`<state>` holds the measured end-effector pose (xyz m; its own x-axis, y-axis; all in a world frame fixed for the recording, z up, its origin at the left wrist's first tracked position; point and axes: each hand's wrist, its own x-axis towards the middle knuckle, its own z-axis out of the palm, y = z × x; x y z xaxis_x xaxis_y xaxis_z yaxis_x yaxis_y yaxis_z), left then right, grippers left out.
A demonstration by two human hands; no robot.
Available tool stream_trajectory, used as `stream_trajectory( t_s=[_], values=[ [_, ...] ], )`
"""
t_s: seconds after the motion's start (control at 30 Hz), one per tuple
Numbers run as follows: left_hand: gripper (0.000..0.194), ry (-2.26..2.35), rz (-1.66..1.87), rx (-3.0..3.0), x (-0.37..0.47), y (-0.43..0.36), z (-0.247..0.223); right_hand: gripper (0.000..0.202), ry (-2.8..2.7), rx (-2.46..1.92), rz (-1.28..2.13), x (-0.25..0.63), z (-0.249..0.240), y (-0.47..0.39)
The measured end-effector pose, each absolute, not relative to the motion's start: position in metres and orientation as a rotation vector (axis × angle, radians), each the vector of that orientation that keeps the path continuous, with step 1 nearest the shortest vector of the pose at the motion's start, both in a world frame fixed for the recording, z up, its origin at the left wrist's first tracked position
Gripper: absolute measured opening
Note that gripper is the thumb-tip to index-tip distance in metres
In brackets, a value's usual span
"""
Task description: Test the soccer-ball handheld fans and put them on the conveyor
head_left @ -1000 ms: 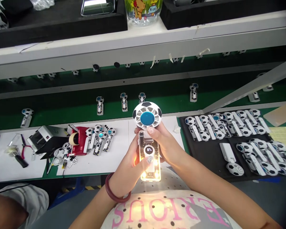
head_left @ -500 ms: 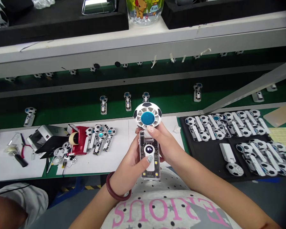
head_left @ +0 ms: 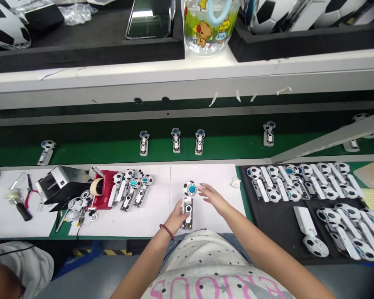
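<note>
A: Left hand (head_left: 176,214) wrapped round the fan (head_left: 188,203), low on its handle, down at the white desk (head_left: 149,216).
B: And the right hand (head_left: 212,197)?
A: Open, fingers spread, just beside the fan's head, not gripping.
B: More fans (head_left: 131,190) lie left, near the red tape holder (head_left: 103,189).

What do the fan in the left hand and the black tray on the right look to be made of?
Fan: likely hard plastic. The handle looks clear, with dark parts showing through; the head is glossy white and black with a blue centre. The left hand holds its handle.
Black tray: probably foam or soft matting, since it is matte, thick-edged and shows no glare; hard to confirm.
</note>
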<state>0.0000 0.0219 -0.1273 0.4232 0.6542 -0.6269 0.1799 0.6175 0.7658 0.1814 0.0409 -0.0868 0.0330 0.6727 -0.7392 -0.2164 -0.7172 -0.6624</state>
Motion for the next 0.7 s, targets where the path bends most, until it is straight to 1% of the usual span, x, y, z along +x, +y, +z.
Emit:
stream_trajectory(
  t_s=[0.07,0.13,0.23,0.3,0.4,0.47,0.57,0.7],
  values=[
    [0.059,1.228,0.284,0.962,-0.010,0.019,-0.165,0.038,-0.425,-1.771,1.752,0.190,-0.112,0.041],
    [0.047,1.318,0.181,1.059,-0.022,0.018,-0.191,0.035,-0.393,-1.839,1.745,0.197,-0.130,0.046],
    [0.028,1.406,-0.008,1.227,-0.036,0.022,-0.212,0.032,-0.387,-1.902,1.703,0.207,-0.148,0.062],
    [0.021,1.432,-0.144,1.336,-0.043,0.026,-0.217,0.032,-0.403,-1.929,1.662,0.215,-0.159,0.078],
    [0.018,1.434,-0.308,1.474,-0.050,0.042,-0.215,0.032,-0.440,-1.970,1.586,0.228,-0.177,0.109],
    [0.021,1.438,-0.343,1.547,-0.052,0.065,-0.211,0.034,-0.476,-2.006,1.509,0.237,-0.191,0.133],
    [0.025,1.489,-0.252,1.637,-0.045,0.118,-0.203,0.035,-0.571,-2.045,1.346,0.250,-0.207,0.170],
    [0.024,1.551,-0.004,1.660,-0.009,0.208,-0.195,0.033,-0.691,-2.091,1.135,0.266,-0.211,0.215]
  ],
)
